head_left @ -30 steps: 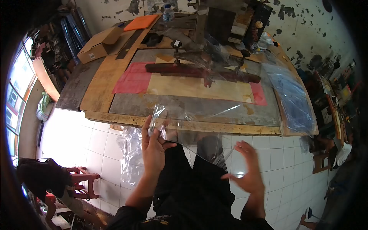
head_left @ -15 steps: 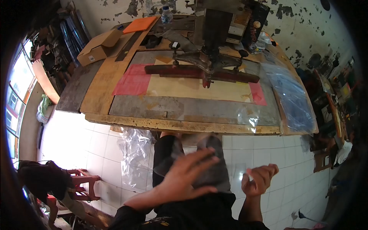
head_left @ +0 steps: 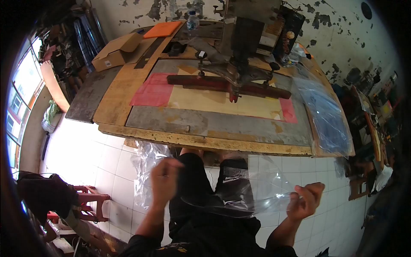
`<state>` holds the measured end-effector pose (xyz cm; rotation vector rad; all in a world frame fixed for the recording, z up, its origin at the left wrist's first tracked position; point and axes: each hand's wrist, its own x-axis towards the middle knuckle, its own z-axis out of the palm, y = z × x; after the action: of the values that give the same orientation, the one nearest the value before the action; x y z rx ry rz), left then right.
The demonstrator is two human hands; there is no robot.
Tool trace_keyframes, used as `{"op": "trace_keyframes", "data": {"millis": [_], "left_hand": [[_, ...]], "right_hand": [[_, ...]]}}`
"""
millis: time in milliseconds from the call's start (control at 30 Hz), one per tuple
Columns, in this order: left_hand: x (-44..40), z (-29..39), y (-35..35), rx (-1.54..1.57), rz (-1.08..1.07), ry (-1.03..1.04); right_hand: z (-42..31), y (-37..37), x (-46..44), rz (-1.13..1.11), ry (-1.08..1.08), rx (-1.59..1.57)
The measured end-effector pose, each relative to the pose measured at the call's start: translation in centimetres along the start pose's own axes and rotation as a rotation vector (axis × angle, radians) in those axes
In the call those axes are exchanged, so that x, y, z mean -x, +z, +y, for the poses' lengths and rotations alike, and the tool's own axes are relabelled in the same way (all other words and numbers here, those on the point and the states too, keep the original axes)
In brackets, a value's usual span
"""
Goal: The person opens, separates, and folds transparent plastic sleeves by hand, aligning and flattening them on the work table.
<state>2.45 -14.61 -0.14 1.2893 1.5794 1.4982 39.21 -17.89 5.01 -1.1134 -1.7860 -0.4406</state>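
A clear plastic sheet hangs over my lap, below the front edge of the workbench. Its right end is pinched in my right hand, fingers curled. At the sheet's left side, my left hand is raised and blurred, its fingers bent; whether it touches the plastic I cannot tell. Beyond both hands, a dark red clamp bar lies across a yellow sheet with pink ends on the grey plate.
The workbench fills the middle. On it are a cardboard box, an orange item, a bottle and blue-tinted plastic. Crumpled plastic hangs at lower left, near a red stool.
My left hand has swung back left from over my lap, after letting go of the sheet's left end earlier. My right hand has moved slightly right with the plastic, which is now spread over my lap.
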Motion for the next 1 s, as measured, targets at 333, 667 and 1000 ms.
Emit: {"op": "trace_keyframes", "data": {"millis": [333, 667, 1000], "left_hand": [[3.1, 6.2, 4.2, 0.081, -0.85, 0.775], [1.6, 2.5, 3.4, -0.147, -1.004, 0.251], [-4.6, 6.4, 0.2, -0.179, -0.57, 0.308]], "right_hand": [[-3.6, 3.8, -5.4, -0.415, -0.138, -0.205], [-0.8, 0.6, -5.9, -0.084, 0.207, -0.028], [3.1, -2.5, -12.9, -0.259, 0.19, 0.061]]}}
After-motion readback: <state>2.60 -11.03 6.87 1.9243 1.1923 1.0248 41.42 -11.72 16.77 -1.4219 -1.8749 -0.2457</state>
